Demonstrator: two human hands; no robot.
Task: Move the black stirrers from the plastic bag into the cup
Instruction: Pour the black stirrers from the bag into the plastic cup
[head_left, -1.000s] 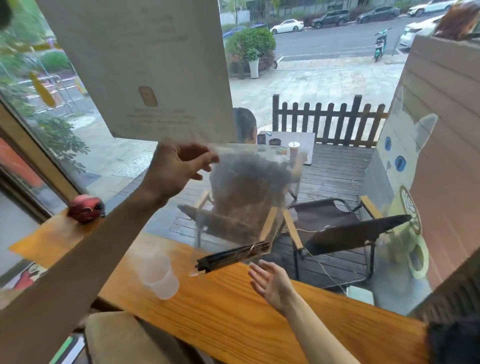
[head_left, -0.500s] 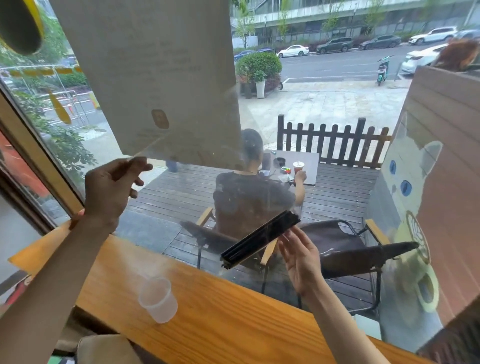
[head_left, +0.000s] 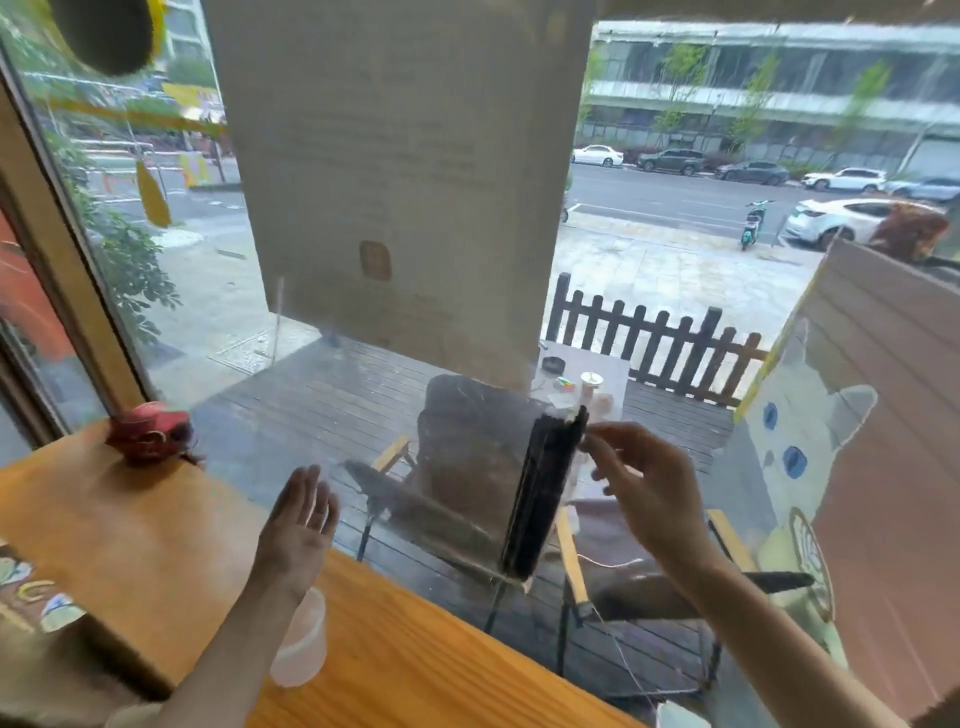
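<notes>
Wooden counter is running along a window w/ the clear cup sitting on it. Right hand is pinching the plastic bag above and right of the cup, black stirrers standing near-upright inside; left hand is hovering just above the cup, fingers spread, gripping nothing.

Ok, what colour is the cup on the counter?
The cup is clear, frosted-looking plastic, no print visible; head view, partly behind the left forearm.

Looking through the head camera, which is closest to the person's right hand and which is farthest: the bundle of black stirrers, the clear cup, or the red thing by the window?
From the right hand:
1. Black stirrers, in the clear bag at its fingertips.
2. Cup, low on the counter under the left forearm.
3. Red object, at the counter's far left corner by the window.
</notes>
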